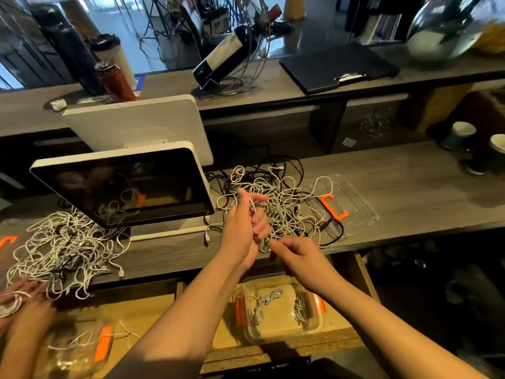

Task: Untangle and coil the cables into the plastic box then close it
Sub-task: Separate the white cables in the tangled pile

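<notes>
A tangle of white and black cables (287,203) lies on the wooden counter in front of me. My left hand (243,225) is raised over its near edge, fingers curled round a white cable wound about them. Just below, my right hand (295,255) pinches a white cable end near the left palm. A clear plastic box (319,324) with orange clips sits on the lower shelf under my arms, with coiled white cables (276,302) inside. Its clear lid (352,203) with an orange latch lies on the counter right of the tangle.
A second pile of white cables (62,247) lies at the left, where another person's hands (19,302) work over another clear box (82,348). A white-framed screen (123,187) stands left of my tangle. Paper cups (461,135) stand at far right. Bottles and a clipboard sit on the upper ledge.
</notes>
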A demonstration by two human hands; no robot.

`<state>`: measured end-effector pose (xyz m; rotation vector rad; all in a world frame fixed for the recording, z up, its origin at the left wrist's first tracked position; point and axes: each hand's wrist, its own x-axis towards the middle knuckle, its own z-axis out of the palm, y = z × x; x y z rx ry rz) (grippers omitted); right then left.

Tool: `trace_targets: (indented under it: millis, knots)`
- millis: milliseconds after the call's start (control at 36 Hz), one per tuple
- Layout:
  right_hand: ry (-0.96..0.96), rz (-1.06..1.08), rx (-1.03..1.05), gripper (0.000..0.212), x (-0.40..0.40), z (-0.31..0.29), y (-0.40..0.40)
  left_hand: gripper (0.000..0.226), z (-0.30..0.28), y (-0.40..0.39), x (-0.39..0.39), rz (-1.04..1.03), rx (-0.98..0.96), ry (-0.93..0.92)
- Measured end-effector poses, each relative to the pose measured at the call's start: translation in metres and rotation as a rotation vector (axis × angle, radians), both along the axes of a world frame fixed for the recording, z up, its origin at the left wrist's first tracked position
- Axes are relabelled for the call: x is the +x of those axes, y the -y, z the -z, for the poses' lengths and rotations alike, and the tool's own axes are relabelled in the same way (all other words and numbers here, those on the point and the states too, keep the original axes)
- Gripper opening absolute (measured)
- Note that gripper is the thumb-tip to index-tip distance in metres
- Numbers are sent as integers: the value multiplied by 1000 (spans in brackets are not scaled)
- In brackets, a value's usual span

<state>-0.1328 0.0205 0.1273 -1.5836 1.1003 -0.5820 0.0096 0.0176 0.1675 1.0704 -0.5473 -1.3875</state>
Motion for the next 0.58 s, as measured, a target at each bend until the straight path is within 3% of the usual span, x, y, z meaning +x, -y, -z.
trace_targets:
  millis: [83,167,389,500,583]
  knots:
    - [-97,19,-21,57,0,2,-3,53,2,2,4,36,-11,-47]
    - [-194,30,-40,56,0,3,-6,59,4,4,6,61,5,-91]
    - [-250,-110,-191,24,-1,5,-24,51,3,11,4,-49,78,204]
    - [-285,-172,-251,20,-5,5,-28,47,2,19,-1,-125,92,295]
    - [-261,-202,-272,14,-10,1,-28,49,6,27,-3,-107,82,473]
